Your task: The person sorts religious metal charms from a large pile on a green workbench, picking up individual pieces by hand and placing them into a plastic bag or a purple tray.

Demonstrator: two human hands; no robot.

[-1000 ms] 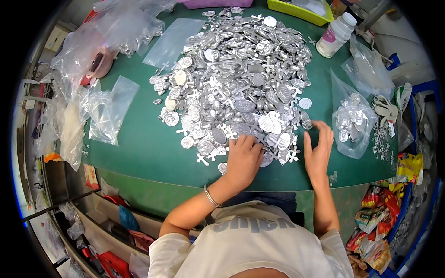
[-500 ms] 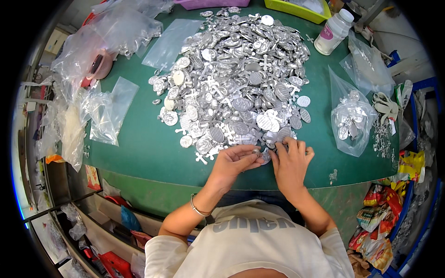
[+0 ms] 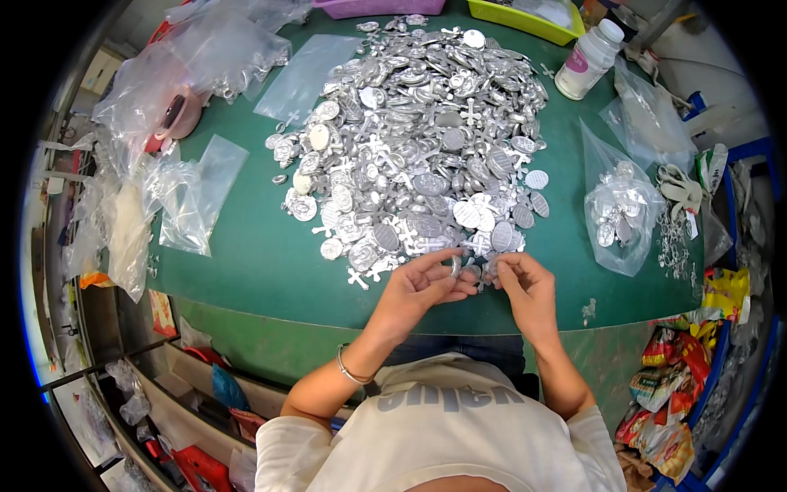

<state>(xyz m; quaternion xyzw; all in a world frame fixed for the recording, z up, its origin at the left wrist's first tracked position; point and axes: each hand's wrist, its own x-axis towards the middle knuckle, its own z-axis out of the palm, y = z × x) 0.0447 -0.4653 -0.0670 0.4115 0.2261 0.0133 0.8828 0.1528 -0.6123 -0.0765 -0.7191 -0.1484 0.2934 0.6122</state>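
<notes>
A large heap of silver oval medals (image 3: 430, 182) lies on the green table, with small silver crosses (image 3: 470, 112) mixed in. At the heap's near edge, my left hand (image 3: 416, 289) is closed with a small silver medal (image 3: 457, 265) between its fingers. Other silver pieces show by its fingertips, too small to count surely. My right hand (image 3: 529, 289) sits just to the right, its thumb and forefinger pinched on a small silver medal (image 3: 493, 267). The two hands' fingertips are close together; the bent fingers partly cover the pieces.
Clear plastic bags (image 3: 201, 197) cover the table's left side beside a pink cup (image 3: 182, 116). At right lie a bag of medals (image 3: 620, 217), silver chains (image 3: 677, 250) and a white bottle (image 3: 587, 61). Purple (image 3: 373, 8) and yellow-green (image 3: 525, 20) baskets stand at the far edge.
My right hand has drawn back slightly from the heap and turned, its fingers now pinched together. The left hand's fingers have shifted, showing the medal between them more fully.
</notes>
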